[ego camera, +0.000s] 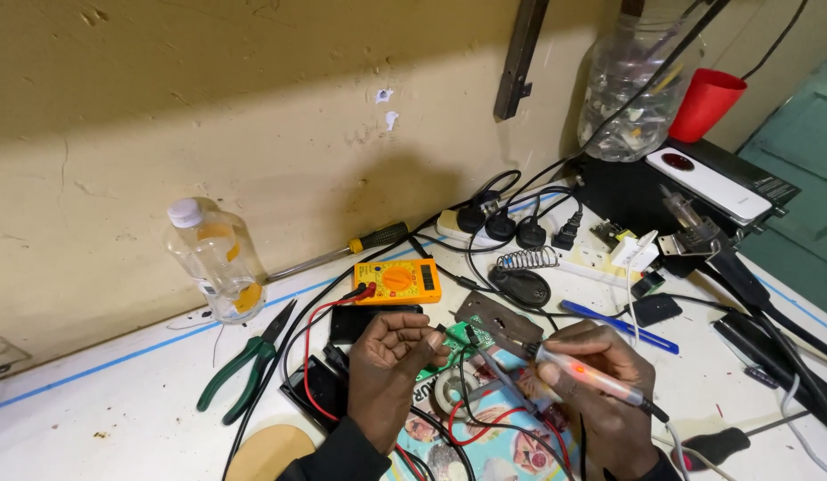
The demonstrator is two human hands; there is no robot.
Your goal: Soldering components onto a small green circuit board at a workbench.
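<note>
Low in the frame's centre, the left hand (391,356) pinches the small green circuit board (468,339) while the right hand (600,379) grips a translucent, orange-glowing soldering iron (591,378), whose tip could slip, burning fingers or the tangled red wires (484,428) beneath.

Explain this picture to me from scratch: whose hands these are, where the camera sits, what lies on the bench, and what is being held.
The one picture comes from a camera worn on a person's head, looking down at their own two bare hands; no machine is involved. The right hand holds a pen-like soldering iron with a glowing orange light, its tip pointing at a small green circuit board. The left hand is cupped beside that board, its grip on anything unclear. On the white bench lie a yellow multimeter, green-handled pliers, a screwdriver, a clear plastic bottle, a power strip with plugs, and a roll of solder.
</note>
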